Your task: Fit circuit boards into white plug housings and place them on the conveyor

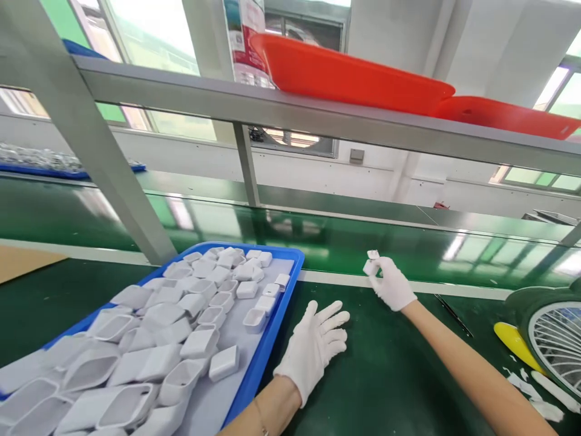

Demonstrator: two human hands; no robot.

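Note:
Both my hands wear white gloves. My left hand (315, 345) rests flat on the dark green table beside the right rim of a blue tray (276, 324), fingers spread and holding nothing. My right hand (390, 281) is stretched forward to the near edge of the glossy green conveyor belt (318, 239) and pinches a small white plastic piece (372, 259) between thumb and fingertips. The tray is heaped with several small white square plastic shells (200, 342), some with the hollow side up.
A grey metal frame post (91, 139) slants down behind the tray, and a shelf rail above carries two red trays (345, 75). At the right stand a round fan guard (556, 345), a yellow part (515, 342), white scraps and thin tweezers (451, 313).

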